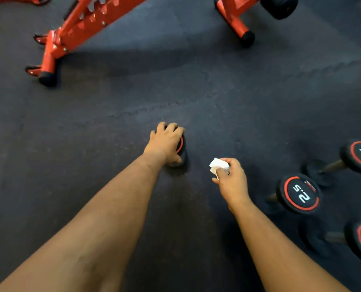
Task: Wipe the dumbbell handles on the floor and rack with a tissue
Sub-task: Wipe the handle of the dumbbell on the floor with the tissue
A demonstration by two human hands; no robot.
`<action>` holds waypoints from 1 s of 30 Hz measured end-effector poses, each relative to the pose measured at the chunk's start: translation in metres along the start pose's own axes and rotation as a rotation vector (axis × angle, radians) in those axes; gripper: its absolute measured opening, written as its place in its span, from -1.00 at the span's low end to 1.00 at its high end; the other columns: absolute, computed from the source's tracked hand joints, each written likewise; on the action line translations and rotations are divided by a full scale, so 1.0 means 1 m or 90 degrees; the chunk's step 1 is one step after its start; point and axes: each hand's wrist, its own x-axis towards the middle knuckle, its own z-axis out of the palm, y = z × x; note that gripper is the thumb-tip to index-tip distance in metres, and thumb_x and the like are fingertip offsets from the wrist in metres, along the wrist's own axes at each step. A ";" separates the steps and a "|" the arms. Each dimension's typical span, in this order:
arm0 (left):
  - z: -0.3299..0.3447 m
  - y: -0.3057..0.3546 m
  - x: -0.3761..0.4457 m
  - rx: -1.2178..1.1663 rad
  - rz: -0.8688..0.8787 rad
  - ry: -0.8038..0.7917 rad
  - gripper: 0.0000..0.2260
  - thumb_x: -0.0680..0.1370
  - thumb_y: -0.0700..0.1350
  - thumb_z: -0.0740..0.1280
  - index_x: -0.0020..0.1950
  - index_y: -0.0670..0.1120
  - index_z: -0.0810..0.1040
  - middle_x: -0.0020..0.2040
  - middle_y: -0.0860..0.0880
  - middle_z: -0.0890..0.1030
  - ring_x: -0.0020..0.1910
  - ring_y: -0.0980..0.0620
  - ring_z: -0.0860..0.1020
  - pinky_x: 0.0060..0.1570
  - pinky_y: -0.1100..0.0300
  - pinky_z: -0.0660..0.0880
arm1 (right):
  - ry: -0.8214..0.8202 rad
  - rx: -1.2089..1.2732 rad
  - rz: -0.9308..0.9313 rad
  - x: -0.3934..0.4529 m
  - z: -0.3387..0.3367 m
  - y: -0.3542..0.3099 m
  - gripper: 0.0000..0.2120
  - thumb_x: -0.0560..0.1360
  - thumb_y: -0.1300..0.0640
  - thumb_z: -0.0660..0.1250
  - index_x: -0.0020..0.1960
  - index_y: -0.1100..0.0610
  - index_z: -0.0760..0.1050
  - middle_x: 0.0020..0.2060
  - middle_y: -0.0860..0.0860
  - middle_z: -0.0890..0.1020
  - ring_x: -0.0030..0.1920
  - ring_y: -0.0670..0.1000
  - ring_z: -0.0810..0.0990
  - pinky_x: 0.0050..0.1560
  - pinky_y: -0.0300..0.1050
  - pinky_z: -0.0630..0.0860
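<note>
Our left hand [165,142] clamps its grip over an upright dumbbell [180,151] on the floor [112,123] at centre; our right hand [231,178] pinches the tissue [218,165] just right of it.

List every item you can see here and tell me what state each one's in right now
Left hand: closed over the top of an upright dumbbell on the floor.
Right hand: pinching a crumpled tissue, off the floor.
Three dumbbells at right: lying on the floor, untouched.
Red bench frame: standing on the floor.
</note>
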 end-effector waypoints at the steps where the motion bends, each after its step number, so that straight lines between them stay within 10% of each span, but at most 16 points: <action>1: 0.007 -0.002 0.001 -0.011 -0.008 -0.005 -0.14 0.34 0.05 0.55 0.56 0.02 0.22 0.52 -0.02 0.23 0.49 -0.22 0.14 0.38 -0.23 0.30 | -0.003 -0.022 -0.008 0.001 0.003 0.004 -0.74 0.55 0.32 0.23 0.04 -0.04 0.49 -0.03 -0.10 0.60 -0.06 -0.02 0.66 -0.01 0.03 0.67; 6: 0.033 0.006 0.012 -0.005 -0.006 0.035 -0.08 0.42 0.07 0.50 0.65 0.02 0.04 0.63 -0.01 0.07 0.57 -0.20 0.04 0.51 -0.20 0.14 | -0.009 -0.115 -0.048 0.003 0.007 0.021 -0.84 0.54 0.17 0.26 -0.05 -0.10 0.47 -0.19 -0.04 0.62 -0.13 0.07 0.66 -0.03 0.18 0.62; 10: 0.034 0.016 0.024 0.019 -0.024 0.016 -0.07 0.50 0.04 0.44 0.67 -0.01 -0.12 0.67 -0.04 -0.12 0.63 -0.21 -0.11 0.55 -0.27 -0.03 | 0.034 -0.156 -0.143 -0.001 -0.014 0.018 -0.85 0.56 0.17 0.35 -0.06 -0.09 0.57 -0.26 -0.13 0.63 -0.26 -0.17 0.56 -0.23 -0.29 0.46; 15: 0.038 0.062 0.021 0.043 0.001 0.012 0.02 0.50 0.26 0.39 0.65 -0.11 -0.22 0.66 -0.13 -0.21 0.62 -0.23 -0.24 0.49 -0.38 -0.20 | 0.090 -0.033 -0.172 0.011 -0.063 0.005 -0.79 0.57 0.12 0.36 0.07 -0.18 0.63 0.00 -0.18 0.71 0.01 -0.13 0.67 0.06 -0.14 0.57; 22: 0.053 0.251 -0.010 -0.131 0.361 -0.080 0.17 0.35 0.41 0.45 0.66 -0.02 -0.21 0.67 -0.05 -0.20 0.63 -0.09 -0.20 0.50 -0.36 -0.10 | 0.347 0.009 -0.171 0.037 -0.177 -0.005 -0.72 0.51 0.26 0.26 0.19 0.05 0.50 0.08 0.01 0.63 0.06 -0.06 0.61 0.15 0.05 0.59; 30: 0.079 0.306 -0.023 0.052 0.359 -0.035 0.01 0.45 0.15 0.50 0.66 -0.03 -0.11 0.64 -0.02 -0.01 0.60 -0.22 -0.02 0.30 -0.36 0.34 | 0.429 0.060 -0.077 0.021 -0.227 0.040 -0.77 0.53 0.26 0.28 0.07 0.04 0.63 -0.04 -0.05 0.69 -0.04 -0.05 0.68 -0.04 0.06 0.68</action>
